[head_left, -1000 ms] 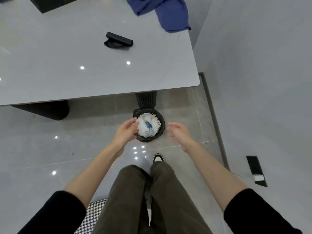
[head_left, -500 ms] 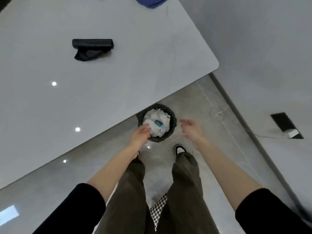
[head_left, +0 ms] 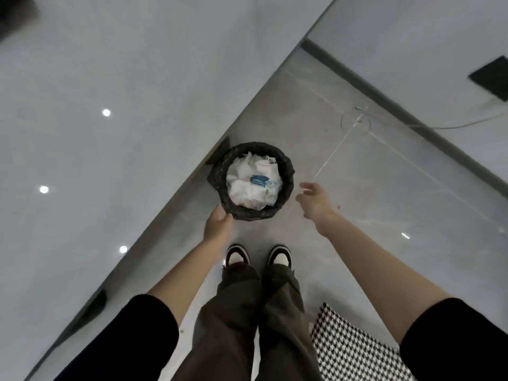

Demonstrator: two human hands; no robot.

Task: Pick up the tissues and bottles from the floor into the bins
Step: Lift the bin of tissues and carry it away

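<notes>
A small round bin with a black liner (head_left: 286, 171) stands on the floor by the table's edge. It is filled with white crumpled tissues (head_left: 244, 185) and a clear bottle with a blue label (head_left: 259, 180) on top. My left hand (head_left: 217, 226) hangs just in front of the bin's near rim, holding nothing; its fingers are hidden behind the hand. My right hand (head_left: 313, 200) hovers right of the bin, fingers relaxed and spread, empty.
A large grey table (head_left: 110, 133) fills the left side, its edge running diagonally past the bin. A grey wall (head_left: 412, 37) with a dark skirting and a cable lies at right. A houndstooth cushion (head_left: 351, 350) sits at lower right, behind my feet.
My view has swung left, and the black roll on the table has left the frame. My left hand has drawn back from the tissues to the bin's near rim. Both feet now show.
</notes>
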